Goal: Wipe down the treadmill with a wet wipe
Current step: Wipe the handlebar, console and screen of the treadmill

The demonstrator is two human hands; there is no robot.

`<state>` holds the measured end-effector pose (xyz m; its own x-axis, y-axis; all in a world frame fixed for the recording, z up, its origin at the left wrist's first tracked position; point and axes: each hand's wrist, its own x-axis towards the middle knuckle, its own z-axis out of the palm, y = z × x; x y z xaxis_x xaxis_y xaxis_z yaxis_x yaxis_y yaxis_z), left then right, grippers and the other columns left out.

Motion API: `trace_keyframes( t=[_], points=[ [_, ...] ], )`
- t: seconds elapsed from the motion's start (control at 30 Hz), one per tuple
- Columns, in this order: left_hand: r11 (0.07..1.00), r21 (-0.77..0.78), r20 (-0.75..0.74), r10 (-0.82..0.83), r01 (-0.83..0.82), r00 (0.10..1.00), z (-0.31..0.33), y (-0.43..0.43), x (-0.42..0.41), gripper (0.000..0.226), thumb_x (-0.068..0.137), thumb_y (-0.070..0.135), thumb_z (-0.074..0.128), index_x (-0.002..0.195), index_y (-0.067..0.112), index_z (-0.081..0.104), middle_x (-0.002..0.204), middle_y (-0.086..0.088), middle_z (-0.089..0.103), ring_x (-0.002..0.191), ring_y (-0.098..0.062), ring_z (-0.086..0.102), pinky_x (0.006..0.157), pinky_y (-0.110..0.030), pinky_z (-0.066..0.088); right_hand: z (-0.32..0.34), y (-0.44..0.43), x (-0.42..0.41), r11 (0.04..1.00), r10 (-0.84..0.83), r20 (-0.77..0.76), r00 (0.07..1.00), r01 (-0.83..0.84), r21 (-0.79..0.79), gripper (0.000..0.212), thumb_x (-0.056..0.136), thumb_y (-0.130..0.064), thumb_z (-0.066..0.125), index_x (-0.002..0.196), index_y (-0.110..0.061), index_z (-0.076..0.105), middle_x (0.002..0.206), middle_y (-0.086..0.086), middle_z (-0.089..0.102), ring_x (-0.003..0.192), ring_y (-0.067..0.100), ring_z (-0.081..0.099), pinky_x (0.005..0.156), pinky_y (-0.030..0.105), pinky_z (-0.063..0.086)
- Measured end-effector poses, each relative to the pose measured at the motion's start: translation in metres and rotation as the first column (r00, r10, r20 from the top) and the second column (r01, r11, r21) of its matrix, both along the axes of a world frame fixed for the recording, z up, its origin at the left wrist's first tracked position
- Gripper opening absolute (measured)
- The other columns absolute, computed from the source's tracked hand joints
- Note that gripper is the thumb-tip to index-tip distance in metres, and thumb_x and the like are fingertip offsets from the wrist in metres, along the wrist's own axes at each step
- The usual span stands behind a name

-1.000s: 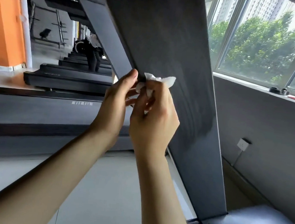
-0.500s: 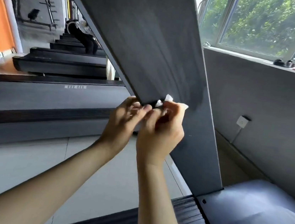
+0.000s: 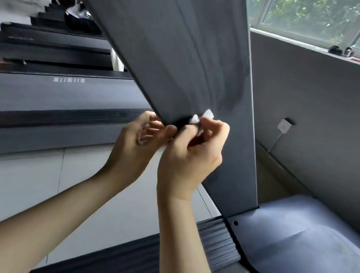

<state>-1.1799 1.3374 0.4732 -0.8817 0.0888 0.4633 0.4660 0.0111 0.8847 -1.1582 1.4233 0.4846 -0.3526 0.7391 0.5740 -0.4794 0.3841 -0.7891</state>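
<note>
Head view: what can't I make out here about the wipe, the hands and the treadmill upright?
- Wet wipe: only white tips show; the right hand covers the rest.
- Left hand: fingertips meet the right hand's at the upright's edge; whether they pinch the wipe is hidden.
- Treadmill upright: top cut off by the frame's edge.
- Lettering on the neighbouring treadmill: blurred, unreadable.

Upright: the wide grey treadmill post [image 3: 185,46] slants from 12 o'clock down to 4 o'clock and blocks the middle; both hands sit at its left edge.
Left side: bare floor [image 3: 21,185] at 8 o'clock leaves room to pass, bounded at 9 o'clock by the neighbouring treadmill [image 3: 42,101].
Right side: a narrow gap at 3 o'clock between post and wall [image 3: 325,108].
Below: the motor cover [image 3: 308,243] fills 5 o'clock.
</note>
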Motion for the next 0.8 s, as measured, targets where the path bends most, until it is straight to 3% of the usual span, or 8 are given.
trace_keyframes(
  t=[0.1, 0.27, 0.37, 0.43, 0.53, 0.67, 0.73, 0.8],
  points=[
    [1.000, 0.021, -0.039, 0.018, -0.017, 0.999, -0.008, 0.009, -0.001, 0.050, 0.090, 0.048, 0.065, 0.110, 0.003, 0.062, 0.095, -0.011, 0.072, 0.094, -0.021, 0.071, 0.090, -0.048, 0.055, -0.010, 0.017, -0.007, 0.985, -0.057, 0.016, 0.998, 0.054, 0.166, 0.013, 0.088, -0.009, 0.047, 0.097, -0.011, 0.055, 0.073, -0.002, 0.061, 0.057, 0.013, 0.052, 0.057, 0.024, 0.039],
    [1.000, 0.011, -0.035, -0.018, 0.018, 0.999, -0.004, 0.004, 0.000, 0.055, 0.087, 0.056, 0.067, 0.108, 0.005, 0.062, 0.095, -0.007, 0.072, 0.094, -0.021, 0.072, 0.095, -0.049, 0.055, -0.058, 0.076, -0.016, 0.916, -0.042, 0.399, 0.916, 0.195, -0.351, 0.011, 0.101, -0.005, 0.044, 0.109, -0.006, 0.052, 0.092, 0.000, 0.065, 0.089, 0.029, 0.061, 0.059, 0.018, 0.032],
    [1.000, -0.014, -0.057, -0.023, 0.022, 0.998, -0.005, 0.004, 0.000, 0.054, 0.088, 0.055, 0.065, 0.107, 0.005, 0.061, 0.089, -0.001, 0.071, 0.088, -0.014, 0.070, 0.087, -0.036, 0.055, -0.022, 0.047, -0.010, 0.965, -0.106, 0.248, 0.963, 0.160, -0.209, 0.010, 0.098, -0.003, 0.051, 0.106, -0.006, 0.056, 0.110, 0.001, 0.071, 0.096, 0.023, 0.064, 0.065, 0.014, 0.037],
    [1.000, -0.022, -0.072, 0.001, -0.002, 0.997, -0.008, 0.007, 0.000, 0.052, 0.089, 0.053, 0.061, 0.110, 0.006, 0.062, 0.091, -0.001, 0.072, 0.087, -0.012, 0.070, 0.081, -0.025, 0.052, 0.012, 0.017, -0.004, 0.997, -0.072, 0.025, 0.997, 0.072, 0.001, 0.007, 0.094, -0.003, 0.055, 0.100, -0.005, 0.058, 0.090, -0.007, 0.069, 0.076, 0.017, 0.064, 0.065, 0.015, 0.041],
    [0.999, -0.007, -0.084, 0.040, -0.041, 0.996, -0.010, 0.013, 0.003, 0.051, 0.090, 0.053, 0.057, 0.113, 0.008, 0.062, 0.092, 0.002, 0.071, 0.086, -0.008, 0.068, 0.077, -0.017, 0.048, 0.020, 0.014, -0.002, 0.981, -0.023, -0.043, 0.999, 0.031, 0.191, 0.003, 0.094, -0.006, 0.055, 0.095, -0.007, 0.057, 0.071, -0.008, 0.063, 0.056, 0.015, 0.056, 0.057, 0.019, 0.041],
    [0.998, -0.034, -0.080, 0.057, -0.060, 0.995, -0.005, 0.013, 0.002, 0.052, 0.091, 0.055, 0.061, 0.105, 0.004, 0.061, 0.089, 0.003, 0.067, 0.087, -0.010, 0.065, 0.085, -0.028, 0.049, -0.050, 0.079, -0.018, 0.952, -0.056, 0.225, 0.973, 0.120, -0.282, 0.005, 0.097, -0.006, 0.051, 0.099, -0.010, 0.055, 0.092, -0.001, 0.070, 0.087, 0.026, 0.068, 0.065, 0.013, 0.046],
    [0.997, -0.035, -0.072, 0.060, -0.062, 0.996, -0.005, 0.011, 0.002, 0.053, 0.092, 0.054, 0.063, 0.109, 0.005, 0.062, 0.103, -0.011, 0.070, 0.100, -0.020, 0.069, 0.095, -0.045, 0.053, -0.070, 0.097, -0.017, 0.892, 0.052, 0.431, 0.901, 0.152, -0.425, 0.004, 0.100, -0.010, 0.047, 0.101, -0.011, 0.050, 0.089, 0.006, 0.064, 0.089, 0.034, 0.065, 0.069, 0.030, 0.054],
    [0.998, 0.004, -0.061, 0.065, -0.065, 0.996, -0.007, 0.012, 0.004, 0.054, 0.092, 0.053, 0.064, 0.110, 0.002, 0.060, 0.105, -0.018, 0.067, 0.100, -0.022, 0.068, 0.095, -0.055, 0.052, -0.054, 0.095, -0.015, 0.905, 0.062, 0.459, 0.886, 0.145, -0.401, 0.003, 0.100, -0.013, 0.047, 0.103, -0.013, 0.050, 0.086, 0.003, 0.060, 0.087, 0.037, 0.064, 0.074, 0.046, 0.056]
  ],
)
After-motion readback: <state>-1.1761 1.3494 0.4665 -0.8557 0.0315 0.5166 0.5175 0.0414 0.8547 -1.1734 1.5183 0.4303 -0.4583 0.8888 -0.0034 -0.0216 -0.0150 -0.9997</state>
